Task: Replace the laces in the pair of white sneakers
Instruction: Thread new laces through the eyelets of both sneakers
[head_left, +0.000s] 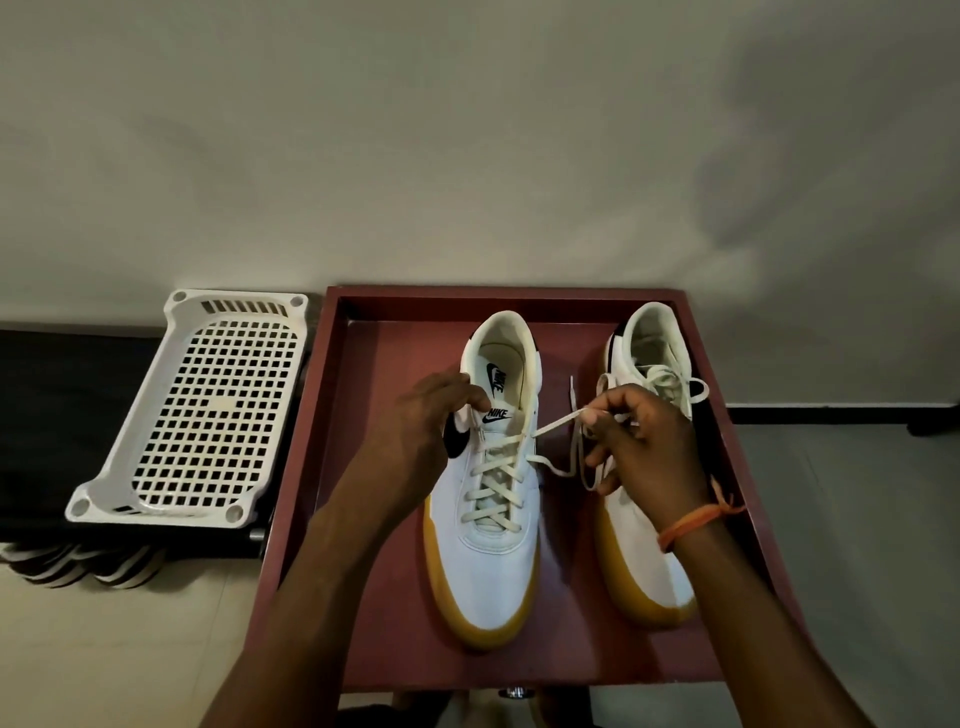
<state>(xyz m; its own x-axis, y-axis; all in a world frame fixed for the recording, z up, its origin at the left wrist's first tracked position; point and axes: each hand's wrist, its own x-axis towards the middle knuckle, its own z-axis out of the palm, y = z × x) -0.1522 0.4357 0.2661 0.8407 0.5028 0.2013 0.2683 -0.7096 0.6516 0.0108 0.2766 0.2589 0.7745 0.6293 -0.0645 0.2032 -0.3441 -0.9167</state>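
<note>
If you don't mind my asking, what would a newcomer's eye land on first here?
Probably the two white sneakers with yellow soles, left sneaker and right sneaker, side by side in the red tray. The right hand pulls a lace sideways while the left hand steadies the left sneaker's collar.

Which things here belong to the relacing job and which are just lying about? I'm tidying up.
In the job:
left sneaker
right sneaker
lace, pinched by the right hand
left hand, steadying the left sneaker
red tray

Lying about:
white plastic basket
</note>
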